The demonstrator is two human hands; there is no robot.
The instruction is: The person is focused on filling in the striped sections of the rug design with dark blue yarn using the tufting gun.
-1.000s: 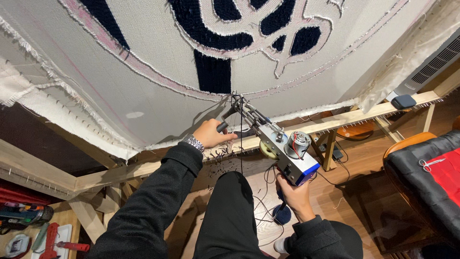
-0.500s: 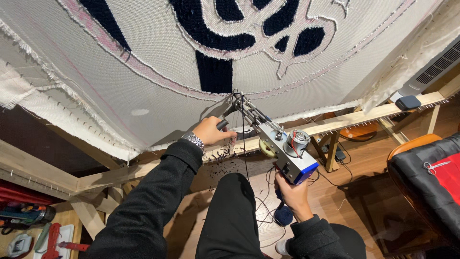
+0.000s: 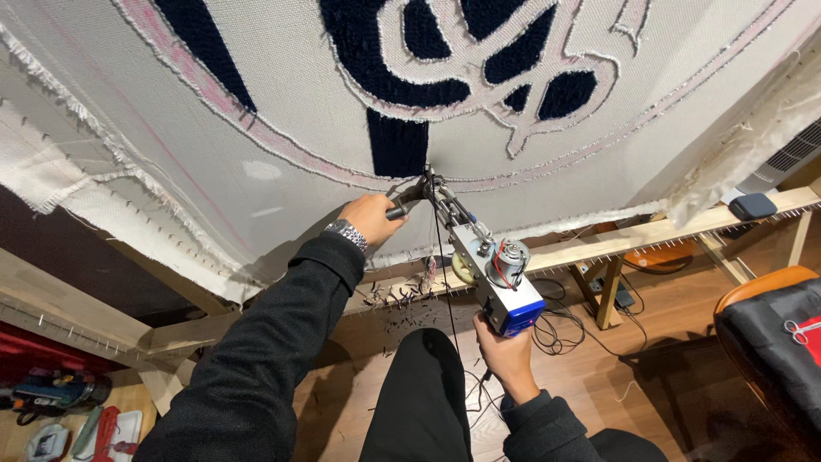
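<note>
A wooden floor (image 3: 676, 385) spreads from five to three o'clock, with black cables (image 3: 560, 329) coiled near centre. At three o'clock stands an orange chair (image 3: 770, 287) with dark padding. A wooden frame rail (image 3: 68, 316) crosses at nine o'clock, tools (image 3: 60, 411) below it.

The stretched cloth (image 3: 256, 162) blocks everything ahead of my hands. Below it the wooden frame rail (image 3: 616, 244) bars the way, and tangled cables (image 3: 564, 329) clutter the floor (image 3: 667, 385) on the right.
</note>
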